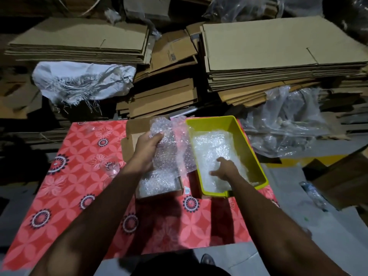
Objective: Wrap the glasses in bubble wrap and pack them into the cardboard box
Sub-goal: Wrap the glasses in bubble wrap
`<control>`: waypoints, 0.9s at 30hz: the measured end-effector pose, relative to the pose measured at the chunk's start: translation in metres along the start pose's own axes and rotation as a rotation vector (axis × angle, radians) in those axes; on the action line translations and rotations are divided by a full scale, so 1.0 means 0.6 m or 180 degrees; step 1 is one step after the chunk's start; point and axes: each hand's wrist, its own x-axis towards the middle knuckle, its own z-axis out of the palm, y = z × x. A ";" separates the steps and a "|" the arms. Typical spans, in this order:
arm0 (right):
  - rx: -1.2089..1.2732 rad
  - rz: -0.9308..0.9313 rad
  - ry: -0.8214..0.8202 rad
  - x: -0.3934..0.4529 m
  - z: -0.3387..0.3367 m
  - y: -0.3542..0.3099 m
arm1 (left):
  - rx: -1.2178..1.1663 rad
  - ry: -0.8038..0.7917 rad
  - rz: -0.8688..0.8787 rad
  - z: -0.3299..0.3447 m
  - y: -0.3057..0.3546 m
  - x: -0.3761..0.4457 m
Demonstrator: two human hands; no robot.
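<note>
Left hand (pixel 146 148): grip clamping a bubble-wrapped bundle (pixel 162 144), holding it above the open brown cardboard box (pixel 131 134) on the table with red floral cloth (pixel 79 176). Wrapped pieces of clear bubble wrap (pixel 157 183) lying in the box's near end. Right hand (pixel 224 169): fingers apart, resting on bubble wrap sheets (pixel 211 146) inside the yellow plastic tub (pixel 245 144) beside the box. Clear drinking glass (pixel 112 169) standing left, unwrapped. Small white label (pixel 186 190) at the box corner, writing unreadable.
</note>
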 end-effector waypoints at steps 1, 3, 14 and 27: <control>-0.0021 0.0004 0.0085 0.000 0.002 -0.001 | -0.0023 -0.0011 -0.0005 -0.003 -0.003 0.002; 0.0074 0.0010 0.0300 0.008 -0.002 0.000 | -0.0017 0.0050 0.0012 -0.008 -0.003 0.002; 0.2529 -0.0828 0.2401 -0.030 -0.068 -0.019 | 0.0065 0.0326 0.0011 0.006 -0.005 0.003; 0.6460 -0.0655 -0.0419 -0.069 -0.196 -0.051 | 0.0373 0.0228 -0.0450 0.130 0.003 0.020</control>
